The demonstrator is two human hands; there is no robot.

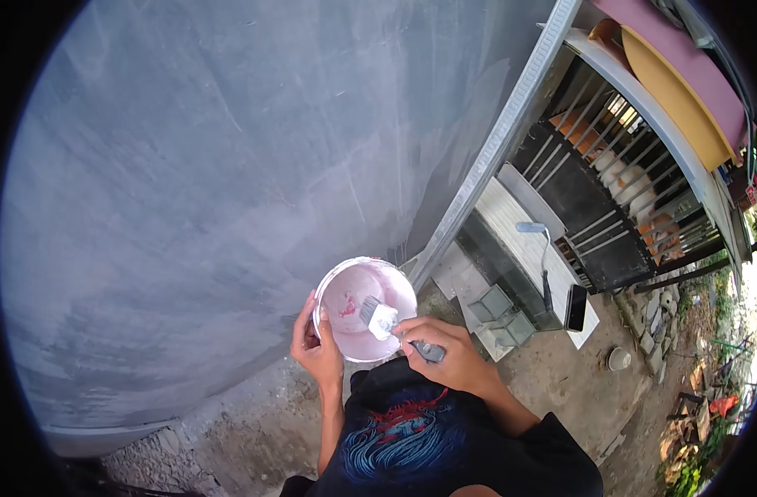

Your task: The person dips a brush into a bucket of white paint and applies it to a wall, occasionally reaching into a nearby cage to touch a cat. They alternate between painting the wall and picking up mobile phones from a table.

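Note:
A white bucket [355,346] is tilted toward me, its inside coated with pale pinkish paint and a few red spots near the bottom. My left hand [316,341] grips its left rim, thumb over the edge and fingers round the outside. In my right hand [445,352] is a paintbrush [382,320] with a dark handle, a paint-smeared white ferrule and grey bristles. The bristles point into the mouth of the bucket. Part of the handle is hidden by my fingers.
A grey wall [213,207] with streaky paint rises ahead and left. To the right, a metal post [499,145] leans beside a barred cage [610,182] with orange-and-white animals. A paint roller [546,257] and a phone [576,308] lie near glass boxes [501,316]. A small cup [619,359] stands on the ground.

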